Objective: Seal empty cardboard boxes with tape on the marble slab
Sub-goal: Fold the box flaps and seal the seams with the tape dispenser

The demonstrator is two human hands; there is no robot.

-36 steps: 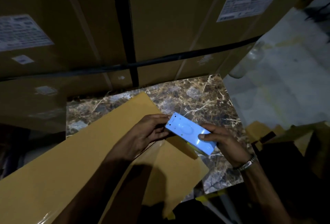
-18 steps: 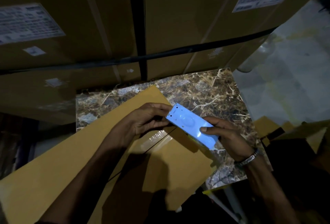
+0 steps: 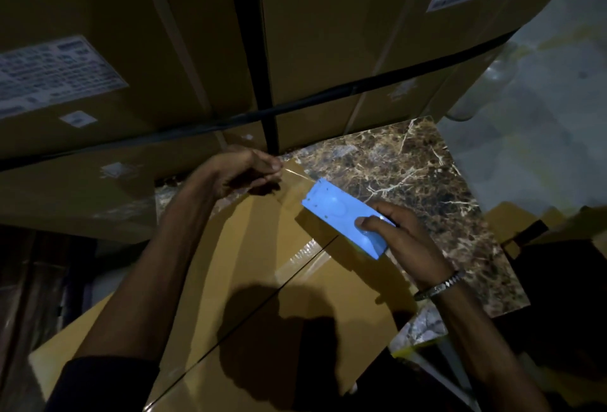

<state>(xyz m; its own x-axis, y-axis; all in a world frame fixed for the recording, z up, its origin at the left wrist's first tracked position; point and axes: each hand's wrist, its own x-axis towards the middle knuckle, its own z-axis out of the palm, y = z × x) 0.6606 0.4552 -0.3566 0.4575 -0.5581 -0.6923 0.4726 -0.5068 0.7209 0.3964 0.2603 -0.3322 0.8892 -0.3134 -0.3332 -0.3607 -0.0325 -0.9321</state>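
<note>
A flattened tan cardboard box [image 3: 249, 267] lies across the brown marble slab [image 3: 410, 175], its flap seam running diagonally with shiny tape near the middle. My right hand [image 3: 397, 241] grips a light blue tape dispenser [image 3: 341, 214] above the box's far edge. My left hand [image 3: 243, 172] pinches the free end of the clear tape [image 3: 292, 178], stretched from the dispenser's mouth toward the upper left. The tape roll itself is hidden inside the dispenser.
Large stacked cartons [image 3: 164, 50] with white labels and black straps wall off the far side, right behind my left hand. More cardboard pieces [image 3: 512, 221] lie in the dark at the right. Pale floor [image 3: 542, 99] shows at upper right.
My left hand has pulled away from the dispenser up and to the left, drawing out a length of tape. The right hand with the dispenser stays over the box.
</note>
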